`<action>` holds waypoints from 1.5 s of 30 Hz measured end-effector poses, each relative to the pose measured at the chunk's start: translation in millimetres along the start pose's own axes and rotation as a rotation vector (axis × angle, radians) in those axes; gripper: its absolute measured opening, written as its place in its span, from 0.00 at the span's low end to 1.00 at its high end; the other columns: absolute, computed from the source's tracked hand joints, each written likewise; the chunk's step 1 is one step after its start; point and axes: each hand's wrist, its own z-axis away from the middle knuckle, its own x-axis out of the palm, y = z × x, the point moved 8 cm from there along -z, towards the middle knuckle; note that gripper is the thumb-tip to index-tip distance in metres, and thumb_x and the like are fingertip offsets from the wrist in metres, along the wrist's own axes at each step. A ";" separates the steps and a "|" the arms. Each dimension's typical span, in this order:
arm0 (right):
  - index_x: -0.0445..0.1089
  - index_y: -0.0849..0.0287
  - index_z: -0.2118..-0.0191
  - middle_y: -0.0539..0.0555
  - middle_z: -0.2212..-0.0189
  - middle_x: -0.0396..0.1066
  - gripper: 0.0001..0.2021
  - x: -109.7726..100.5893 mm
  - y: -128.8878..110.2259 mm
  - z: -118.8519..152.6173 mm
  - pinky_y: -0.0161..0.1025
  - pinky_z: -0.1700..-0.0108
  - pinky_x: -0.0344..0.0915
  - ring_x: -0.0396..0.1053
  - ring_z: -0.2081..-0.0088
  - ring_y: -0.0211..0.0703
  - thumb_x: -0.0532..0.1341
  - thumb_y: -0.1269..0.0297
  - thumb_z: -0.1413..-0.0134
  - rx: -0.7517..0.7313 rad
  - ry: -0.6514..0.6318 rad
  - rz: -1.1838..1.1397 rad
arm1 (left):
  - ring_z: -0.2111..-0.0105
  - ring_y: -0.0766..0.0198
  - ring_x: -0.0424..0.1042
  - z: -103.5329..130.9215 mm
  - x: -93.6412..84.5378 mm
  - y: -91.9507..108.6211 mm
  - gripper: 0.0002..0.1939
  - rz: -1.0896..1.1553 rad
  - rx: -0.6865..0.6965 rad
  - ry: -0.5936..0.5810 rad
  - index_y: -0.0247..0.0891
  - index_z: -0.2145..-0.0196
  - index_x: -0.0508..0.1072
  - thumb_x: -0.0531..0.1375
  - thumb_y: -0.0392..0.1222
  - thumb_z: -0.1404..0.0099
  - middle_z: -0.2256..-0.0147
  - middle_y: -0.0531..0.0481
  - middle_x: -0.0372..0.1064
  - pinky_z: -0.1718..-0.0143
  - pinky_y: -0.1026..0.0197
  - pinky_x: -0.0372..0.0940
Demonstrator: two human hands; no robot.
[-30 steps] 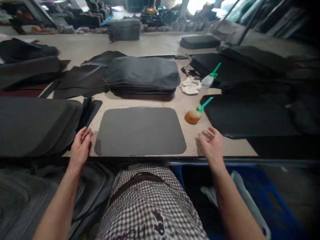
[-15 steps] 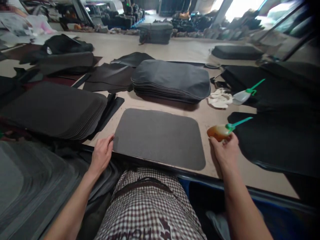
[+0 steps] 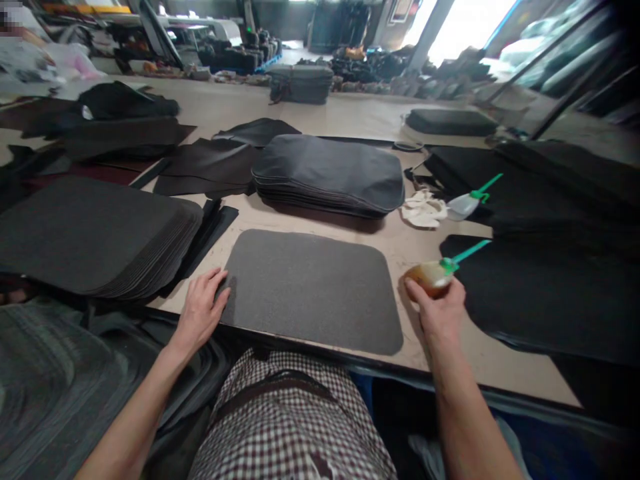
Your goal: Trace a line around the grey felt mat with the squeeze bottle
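Note:
A dark grey sheet with rounded corners [image 3: 310, 290] lies flat at the table's front edge. At its left end is my left hand [image 3: 203, 303], fingers apart, fingertips by the sheet's edge and nothing held. My right hand [image 3: 440, 310] grips a squeeze bottle of amber liquid [image 3: 431, 277] with a green nozzle, tilted on its side just right of the sheet. Behind the sheet sits a stack of smooth black pieces [image 3: 327, 173]. A white cloth or glove [image 3: 424, 209] lies beside a second, pale bottle with a green nozzle [image 3: 463, 207].
A tall stack of dark sheets [image 3: 95, 233] stands on the left, with black strips beside it. Large black sheets [image 3: 540, 287] cover the right side. More grey layers [image 3: 60, 373] hang below the table at left. A grey bundle [image 3: 301, 85] sits farther back.
The fingers of my left hand have spread from a pinch at the sheet's left edge. My right hand still holds the amber bottle. The whole view has shifted slightly.

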 end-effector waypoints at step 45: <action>0.75 0.60 0.53 0.61 0.58 0.77 0.27 80.6 -85.5 119.9 0.30 0.81 0.62 0.71 0.71 0.41 0.69 0.39 0.43 0.782 -0.523 -1.269 | 0.26 0.50 0.46 -144.4 167.1 166.3 0.39 -0.027 0.419 -0.380 0.42 0.29 0.58 0.43 0.68 0.27 0.27 0.39 0.46 0.28 0.38 0.42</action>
